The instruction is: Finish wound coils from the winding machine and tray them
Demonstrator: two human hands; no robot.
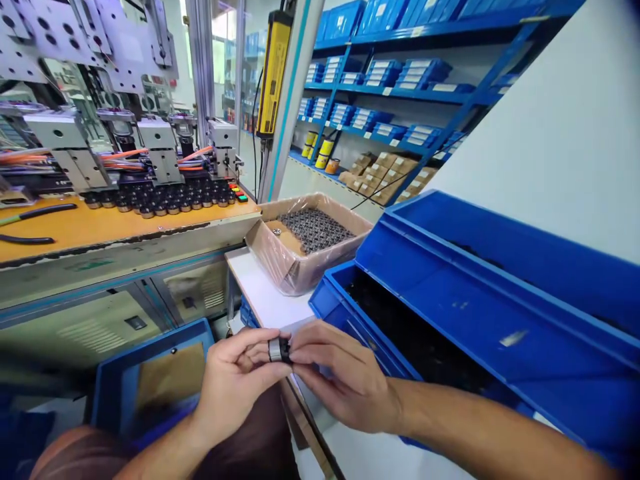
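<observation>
A small silver-and-black cylindrical part [276,350] is held between my two hands, above the gap at the white table's edge. My left hand [233,383] is closed around its silver metal side, thumb below and fingers above. On the black end, the fingertips of my right hand [345,380] are pinched together. They partly hide that end, so I cannot tell whether it is a separate piece.
A plastic-lined carton [295,270] of small metal parts stands ahead. Blue bins [480,287] with dark parts are on the right. At left, rows of black-topped parts [173,200] and pliers [40,212] lie on the orange bench. A blue crate [107,387] sits below.
</observation>
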